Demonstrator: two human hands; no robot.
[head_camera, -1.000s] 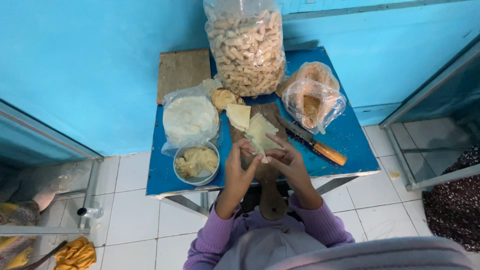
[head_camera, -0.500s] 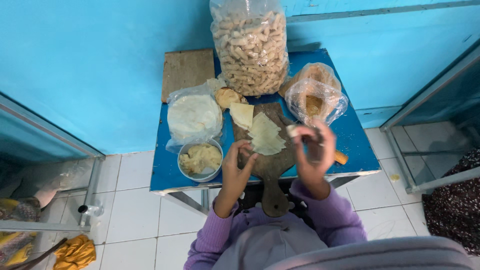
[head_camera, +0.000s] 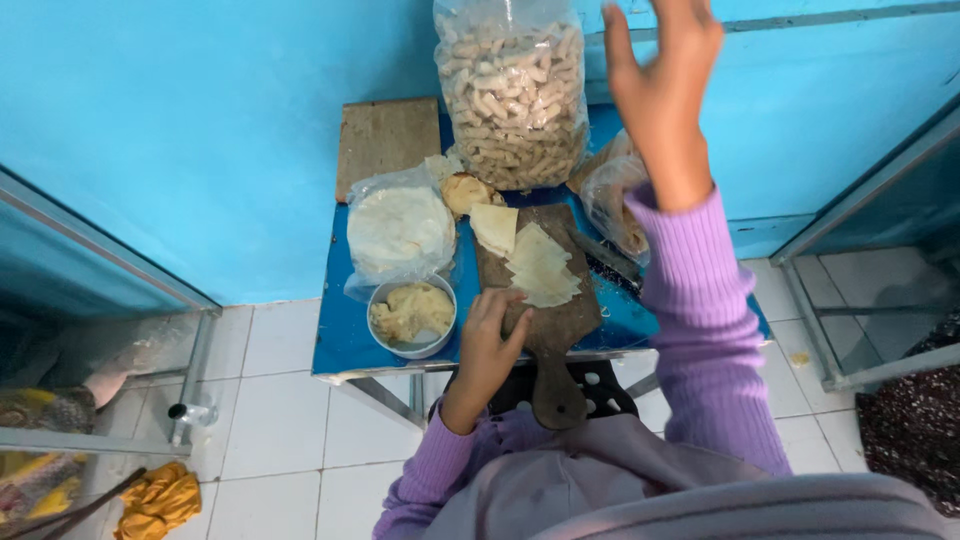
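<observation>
Right hand (head_camera: 662, 80) now raised; cutting board (head_camera: 545, 310) handle toward person.

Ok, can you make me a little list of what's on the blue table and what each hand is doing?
Table: small blue table against a blue wall
Left hand: left hand rests on the wooden board, fingers bent, beside the wrappers
Right hand: right hand raised in the air, open, holding nothing
On the board: pale thin wrappers, some stacked
Bowl: metal bowl of yellowish filling, left of the board
Bags: flat white rounds in a bag; tall bag of puffed crackers at the back
</observation>
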